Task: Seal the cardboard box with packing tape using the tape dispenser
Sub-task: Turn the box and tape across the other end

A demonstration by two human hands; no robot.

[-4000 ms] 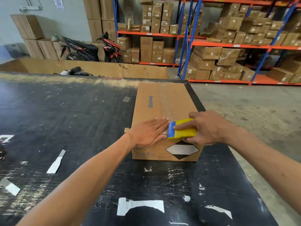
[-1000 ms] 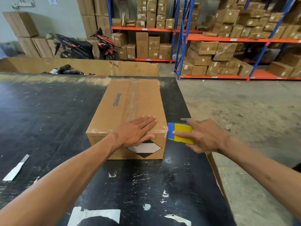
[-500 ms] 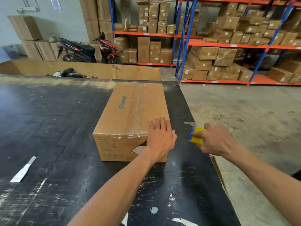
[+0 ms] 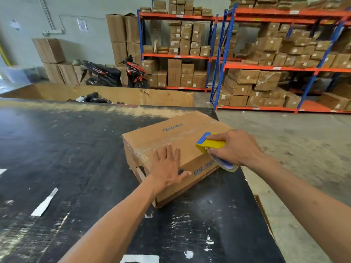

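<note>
**Head view: one box, one dispenser, two hands**

We count one cardboard box (image 4: 176,149) lying askew on the black table (image 4: 76,149). Our left hand (image 4: 168,168) lies flat, fingers spread, over the box's near top edge. Our right hand (image 4: 236,148) grips one tape dispenser (image 4: 209,143) at the box's right top edge.

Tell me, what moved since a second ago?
The box got turned, so a long side faces the person. The left hand slid onto that near edge. The right hand brought the dispenser from beside the box onto its top. It stayed gripped.
</note>
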